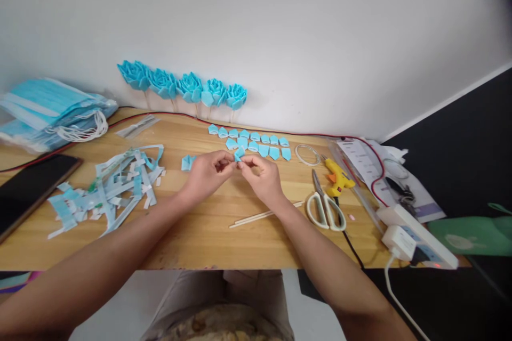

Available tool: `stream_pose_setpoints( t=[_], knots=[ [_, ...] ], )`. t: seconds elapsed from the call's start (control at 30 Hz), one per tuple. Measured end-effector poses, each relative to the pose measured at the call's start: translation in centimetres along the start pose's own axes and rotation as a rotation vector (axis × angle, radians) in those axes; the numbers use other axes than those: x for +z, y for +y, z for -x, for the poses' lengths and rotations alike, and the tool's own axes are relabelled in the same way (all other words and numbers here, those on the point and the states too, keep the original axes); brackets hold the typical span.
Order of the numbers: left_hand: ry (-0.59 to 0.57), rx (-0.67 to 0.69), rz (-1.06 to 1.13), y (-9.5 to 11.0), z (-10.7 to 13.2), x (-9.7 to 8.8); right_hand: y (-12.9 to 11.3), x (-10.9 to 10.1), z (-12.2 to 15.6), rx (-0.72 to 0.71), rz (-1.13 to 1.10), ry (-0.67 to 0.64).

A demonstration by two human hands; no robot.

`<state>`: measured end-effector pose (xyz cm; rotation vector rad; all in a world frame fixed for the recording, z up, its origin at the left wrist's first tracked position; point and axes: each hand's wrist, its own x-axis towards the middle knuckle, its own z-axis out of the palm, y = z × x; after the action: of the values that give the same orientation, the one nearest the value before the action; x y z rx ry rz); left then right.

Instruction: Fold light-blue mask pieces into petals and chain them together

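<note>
Between my two hands is a small folded blue petal (239,154), pinched by the fingertips of both. My left hand (210,173) holds it from the left, thumb and forefinger together. From the other side my right hand (262,176) grips its lower edge. Just behind, folded blue petals (255,137) lie in two rows on the wooden table (192,240). A blue piece (187,163) rests beside my left hand. Two thin wooden sticks (250,218) lie under my right wrist.
Blue flowers on sticks (190,88) lean against the wall. Blue and white scraps (116,186), a phone (36,186) and bagged masks (52,109) are at left. Scissors (325,205), a yellow glue gun (338,177), a wire coil (307,155) and a power strip (420,240) lie at right.
</note>
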<state>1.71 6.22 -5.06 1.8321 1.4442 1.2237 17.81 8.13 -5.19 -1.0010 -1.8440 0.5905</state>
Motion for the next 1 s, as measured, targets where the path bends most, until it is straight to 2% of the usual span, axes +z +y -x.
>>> stream_pose_setpoints(
  t=[1.0],
  knots=[
    [-0.007,-0.067,0.084,-0.19,0.15,0.42,-0.08,0.2,0.18,-0.029,0.055,-0.018]
  ],
)
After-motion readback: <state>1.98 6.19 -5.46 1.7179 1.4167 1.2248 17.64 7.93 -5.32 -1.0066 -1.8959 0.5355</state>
